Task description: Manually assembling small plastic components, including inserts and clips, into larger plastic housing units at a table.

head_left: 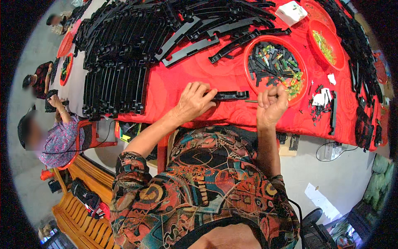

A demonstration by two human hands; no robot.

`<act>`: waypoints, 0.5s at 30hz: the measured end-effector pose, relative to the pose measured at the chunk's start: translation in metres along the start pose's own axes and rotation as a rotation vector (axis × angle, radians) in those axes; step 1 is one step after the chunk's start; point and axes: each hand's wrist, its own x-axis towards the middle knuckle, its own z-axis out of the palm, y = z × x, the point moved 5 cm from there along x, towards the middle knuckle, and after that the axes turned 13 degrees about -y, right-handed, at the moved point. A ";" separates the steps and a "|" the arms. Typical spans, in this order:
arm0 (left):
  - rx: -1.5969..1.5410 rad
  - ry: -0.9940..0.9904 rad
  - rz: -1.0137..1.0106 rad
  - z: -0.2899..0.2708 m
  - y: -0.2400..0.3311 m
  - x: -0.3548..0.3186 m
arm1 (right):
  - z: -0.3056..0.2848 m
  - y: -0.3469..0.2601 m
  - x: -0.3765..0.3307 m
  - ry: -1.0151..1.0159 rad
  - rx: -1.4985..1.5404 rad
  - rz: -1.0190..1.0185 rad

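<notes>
My left hand is closed on the left end of a long black plastic part, which lies level at the front of the red-covered table. My right hand is closed just right of that part, fingers curled. A thin dark stick-like piece points out of its fingers toward the black part; its kind is too small to make out. Just behind my right hand stands a round red basin holding small black strips and yellow-green pieces.
Rows of similar black parts are stacked at the left and back. A second red bowl and a white block stand at back right. Black scraps lie beside a loose black part. Another person works at the left.
</notes>
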 end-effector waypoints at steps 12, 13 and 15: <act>-0.065 -0.113 0.027 0.023 -0.005 -0.004 | 0.014 0.065 0.006 -0.004 -0.150 0.009; -0.068 -0.115 0.026 0.023 -0.005 -0.004 | 0.015 0.067 0.006 -0.005 -0.152 0.002; -0.097 -0.146 0.006 0.023 -0.006 -0.003 | 0.012 0.069 0.006 -0.005 -0.156 -0.002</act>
